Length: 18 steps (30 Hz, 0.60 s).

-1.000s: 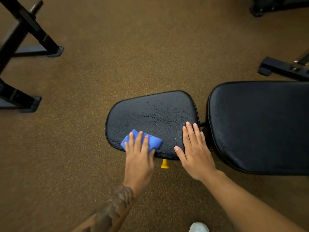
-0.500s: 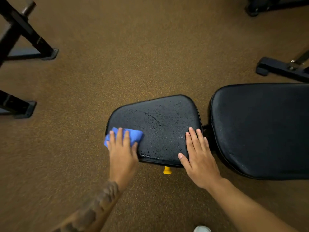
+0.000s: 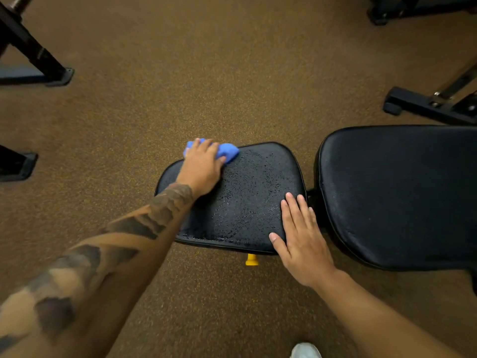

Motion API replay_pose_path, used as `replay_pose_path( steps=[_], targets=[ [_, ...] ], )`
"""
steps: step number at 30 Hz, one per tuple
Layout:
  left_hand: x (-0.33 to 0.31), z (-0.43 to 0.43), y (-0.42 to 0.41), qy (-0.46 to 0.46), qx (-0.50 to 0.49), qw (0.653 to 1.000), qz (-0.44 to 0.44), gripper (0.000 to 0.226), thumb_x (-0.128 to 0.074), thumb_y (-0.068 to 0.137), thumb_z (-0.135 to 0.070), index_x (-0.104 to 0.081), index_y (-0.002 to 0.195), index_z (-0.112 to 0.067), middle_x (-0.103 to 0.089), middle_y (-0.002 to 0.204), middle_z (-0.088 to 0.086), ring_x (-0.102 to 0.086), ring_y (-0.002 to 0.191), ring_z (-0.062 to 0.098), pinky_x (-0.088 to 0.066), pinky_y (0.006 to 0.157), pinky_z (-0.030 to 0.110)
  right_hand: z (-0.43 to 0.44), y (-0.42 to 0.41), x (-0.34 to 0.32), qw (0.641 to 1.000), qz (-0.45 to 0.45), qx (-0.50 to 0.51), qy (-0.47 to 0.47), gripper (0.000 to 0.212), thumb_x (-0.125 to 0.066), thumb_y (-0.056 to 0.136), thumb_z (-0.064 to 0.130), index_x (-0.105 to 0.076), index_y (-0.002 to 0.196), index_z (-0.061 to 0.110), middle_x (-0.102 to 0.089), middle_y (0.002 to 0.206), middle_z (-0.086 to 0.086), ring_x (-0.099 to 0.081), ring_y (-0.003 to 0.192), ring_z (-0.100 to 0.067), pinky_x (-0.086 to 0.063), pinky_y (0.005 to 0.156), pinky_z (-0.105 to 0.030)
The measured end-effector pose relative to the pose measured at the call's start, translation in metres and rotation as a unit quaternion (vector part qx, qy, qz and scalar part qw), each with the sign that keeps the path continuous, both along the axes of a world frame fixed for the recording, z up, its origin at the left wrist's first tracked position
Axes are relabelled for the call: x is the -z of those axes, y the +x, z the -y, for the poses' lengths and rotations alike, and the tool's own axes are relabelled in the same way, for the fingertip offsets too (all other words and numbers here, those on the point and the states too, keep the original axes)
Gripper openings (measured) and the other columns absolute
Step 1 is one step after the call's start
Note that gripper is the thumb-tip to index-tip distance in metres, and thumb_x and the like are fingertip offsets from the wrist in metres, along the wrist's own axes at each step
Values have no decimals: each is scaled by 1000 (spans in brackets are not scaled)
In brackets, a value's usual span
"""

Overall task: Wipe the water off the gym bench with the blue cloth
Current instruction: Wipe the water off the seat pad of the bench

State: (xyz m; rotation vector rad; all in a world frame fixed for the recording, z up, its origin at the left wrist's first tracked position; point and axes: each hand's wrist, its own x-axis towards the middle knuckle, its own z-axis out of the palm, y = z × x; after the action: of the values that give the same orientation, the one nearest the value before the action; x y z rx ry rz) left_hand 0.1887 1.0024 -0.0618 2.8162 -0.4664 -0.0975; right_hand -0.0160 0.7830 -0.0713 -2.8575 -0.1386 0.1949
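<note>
The black gym bench seat pad (image 3: 247, 197) lies in the middle of the view, beaded with water drops over most of its surface. My left hand (image 3: 202, 166) presses the bunched blue cloth (image 3: 227, 151) onto the pad's far left corner, the cloth poking out past my fingers. My right hand (image 3: 300, 236) lies flat with fingers apart on the pad's near right corner, holding nothing. The larger black back pad (image 3: 402, 195) sits to the right, separated from the seat by a narrow gap.
A yellow adjustment knob (image 3: 251, 260) sticks out under the seat's near edge. Black rack feet stand on the brown floor at the left (image 3: 51, 71) and a machine base at the right (image 3: 433, 107). A white shoe tip (image 3: 305, 350) shows at the bottom.
My left hand has carried the blue cloth from the seat's near left edge up to its far left corner. My right hand has stayed flat on the near right corner.
</note>
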Motion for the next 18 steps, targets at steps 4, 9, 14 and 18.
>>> replay_pose_path(
  steps=[4,9,14,18],
  targets=[
    [2,-56,-61,-17,-60,998,26,49,-48,92,-30,-52,131,-1,-46,140,23,-32,132,46,-21,111,54,1,0,0,1000,-5,1,-1,71,-19,98,52,-5,152,8,9,161,-6,15,146,-21,-7,119,-47],
    [6,-51,-150,-43,-119,992,24,52,-42,93,-34,-51,132,-2,-44,144,17,-28,137,42,-22,112,58,1,0,-2,1000,-10,-6,-5,72,-14,98,54,0,152,9,13,160,-5,20,145,-19,-2,119,-44],
    [2,13,-190,-40,-23,999,8,53,-34,95,-37,-48,136,-6,-40,148,11,-24,141,36,-23,112,59,1,1,-1,1000,-4,-5,8,72,-16,97,53,-1,153,9,11,161,-4,19,145,-19,-2,119,-44],
    [-6,46,-171,-43,86,995,-7,55,-33,95,-39,-49,136,-5,-42,147,11,-23,142,34,-16,115,55,1,2,3,1000,12,-2,16,74,-21,96,52,-11,152,6,0,161,-7,10,147,-21,-9,119,-46]
  ],
)
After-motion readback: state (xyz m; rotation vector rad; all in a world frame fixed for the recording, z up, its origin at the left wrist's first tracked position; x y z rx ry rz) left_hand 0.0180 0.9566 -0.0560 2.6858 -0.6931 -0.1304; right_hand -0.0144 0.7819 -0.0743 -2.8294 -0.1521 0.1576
